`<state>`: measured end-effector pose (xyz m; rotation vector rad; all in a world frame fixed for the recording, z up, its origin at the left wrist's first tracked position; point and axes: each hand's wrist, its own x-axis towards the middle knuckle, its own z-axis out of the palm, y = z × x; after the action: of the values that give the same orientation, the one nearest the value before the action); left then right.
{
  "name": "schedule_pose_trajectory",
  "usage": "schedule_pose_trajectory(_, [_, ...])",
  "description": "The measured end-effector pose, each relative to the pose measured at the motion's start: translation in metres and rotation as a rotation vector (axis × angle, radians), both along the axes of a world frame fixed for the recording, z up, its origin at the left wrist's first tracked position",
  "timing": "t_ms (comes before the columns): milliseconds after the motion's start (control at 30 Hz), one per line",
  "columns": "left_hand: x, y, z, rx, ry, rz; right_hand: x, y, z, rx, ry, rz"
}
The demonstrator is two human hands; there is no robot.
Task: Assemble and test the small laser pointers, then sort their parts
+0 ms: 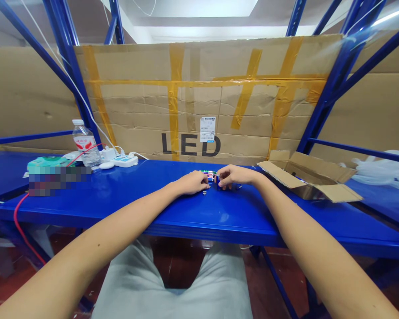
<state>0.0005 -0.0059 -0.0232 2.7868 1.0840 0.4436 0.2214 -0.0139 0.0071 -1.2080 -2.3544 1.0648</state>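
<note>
Both my hands rest on the blue shelf top [186, 212], close together near its back. My left hand [193, 182] is curled, its fingertips pinched on a small striped part [209, 174] with red, green and white colours. My right hand [232, 176] is also curled, fingers closed on a small dark blue piece [218, 182] that I cannot make out. A tiny round metal piece [205, 193] lies on the surface just below my left hand.
An open cardboard box [310, 179] lies to the right. At the left stand a water bottle [85, 143], a white power strip [124, 160] with cables, and a green packet [48, 163]. A large taped "LED" cardboard sheet [199, 97] backs the shelf.
</note>
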Motion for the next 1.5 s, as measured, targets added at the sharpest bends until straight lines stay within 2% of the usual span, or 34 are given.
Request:
schedule_pose_trajectory(267, [-0.002, 0.0, 0.007, -0.109, 0.038, 0.07, 0.0, 0.001, -0.002, -0.03, 0.028, 0.0])
schedule_pose_trajectory(533, [-0.006, -0.004, 0.012, -0.127, 0.079, 0.045, -0.004, 0.001, -0.005, -0.051, 0.065, -0.013])
schedule_pose_trajectory(600, [-0.006, -0.004, 0.013, -0.076, -0.007, 0.012, -0.005, 0.001, -0.005, -0.045, 0.061, -0.02])
schedule_pose_trajectory(733, [-0.003, -0.007, 0.014, 0.101, -0.31, -0.068, -0.008, -0.001, -0.006, -0.022, 0.073, -0.02])
schedule_pose_trajectory(800, [-0.001, -0.008, 0.014, 0.168, -0.342, -0.118, -0.01, -0.002, -0.007, -0.012, 0.075, -0.033])
schedule_pose_trajectory(1067, [0.003, -0.012, 0.01, 0.282, -0.211, -0.26, -0.008, 0.002, -0.011, 0.0, 0.091, -0.021])
schedule_pose_trajectory(1233, [-0.002, -0.015, 0.015, 0.234, -0.261, -0.153, -0.005, 0.003, -0.009, 0.007, 0.058, -0.013])
schedule_pose_trajectory(1367, [-0.006, -0.01, 0.013, 0.133, -0.072, -0.144, -0.004, 0.002, -0.007, 0.003, -0.007, -0.016])
schedule_pose_trajectory(1500, [-0.006, -0.008, 0.008, 0.11, 0.036, -0.131, -0.004, 0.004, -0.008, -0.005, -0.036, -0.006])
